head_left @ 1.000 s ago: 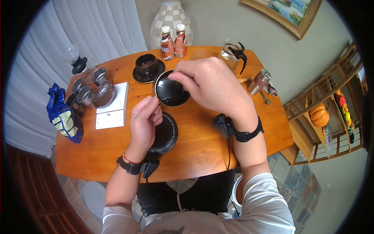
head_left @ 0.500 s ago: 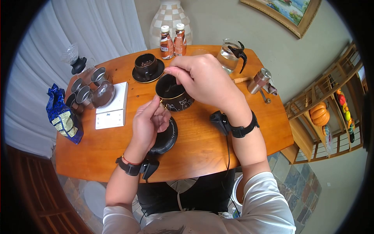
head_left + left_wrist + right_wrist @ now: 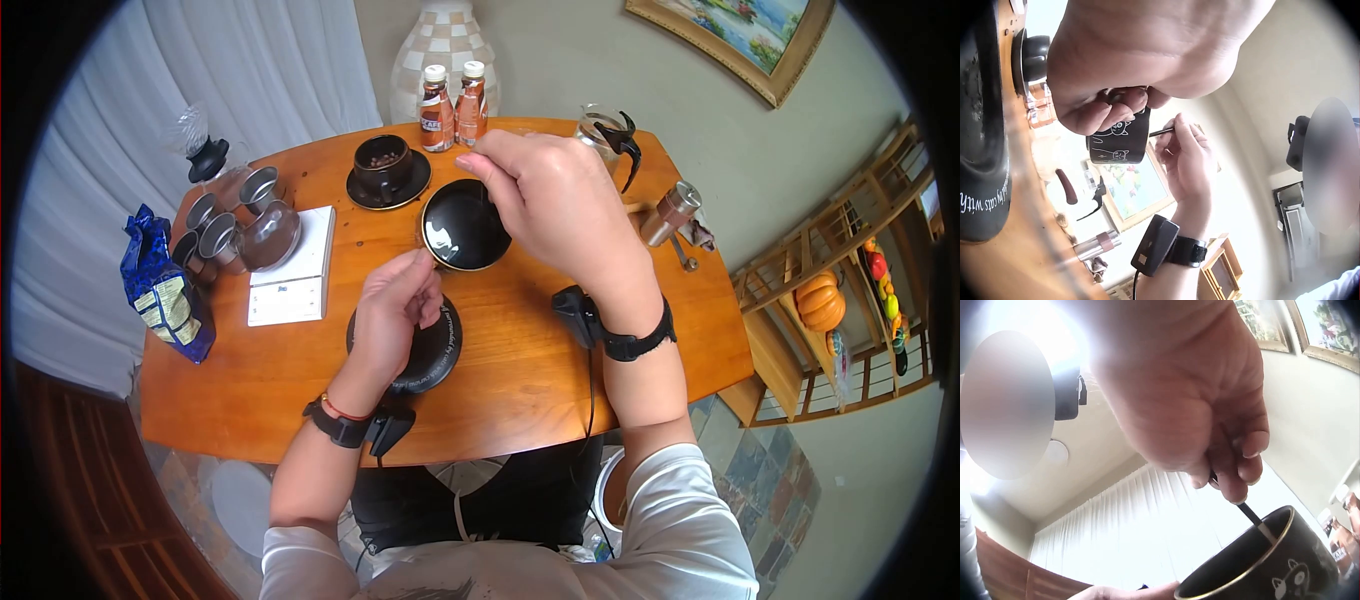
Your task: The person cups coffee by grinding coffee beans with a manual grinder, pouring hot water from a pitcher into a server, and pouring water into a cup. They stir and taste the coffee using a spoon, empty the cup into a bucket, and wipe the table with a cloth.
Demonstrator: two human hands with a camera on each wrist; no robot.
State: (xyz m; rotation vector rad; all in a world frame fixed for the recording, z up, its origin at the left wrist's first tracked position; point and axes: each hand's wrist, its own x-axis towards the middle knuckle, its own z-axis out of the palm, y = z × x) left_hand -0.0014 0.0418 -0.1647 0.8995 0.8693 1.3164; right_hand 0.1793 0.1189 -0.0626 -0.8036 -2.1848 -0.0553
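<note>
My left hand (image 3: 393, 315) pinches the gold-rimmed handle side of a black cup (image 3: 468, 228) with white cat drawings, held up above the table and tilted toward me. From above, my right hand (image 3: 565, 200) pinches the dark handle of a spoon (image 3: 1249, 514). Its silvery lower part dips inside the cup by the rim, and its end is hidden there. Below the left hand lies a black saucer (image 3: 437, 350) with white lettering, partly covered by that hand. Behind the raised cup, a second black cup (image 3: 383, 168) containing beans stands on its own dark saucer (image 3: 415, 185).
At left are a blue bag (image 3: 165, 295), several metal cups (image 3: 218, 240), a round brown glass vessel (image 3: 270, 240) and a white scale (image 3: 285, 303). Two bottles (image 3: 436, 115) stand at the back. To the right are a glass pitcher (image 3: 592, 130) and a metal hand grinder (image 3: 670, 215).
The cup turned more upright, showing its cat-decorated side, then tipped back so its inside faces me. My right hand shifted slightly with it; both hands keep their holds.
</note>
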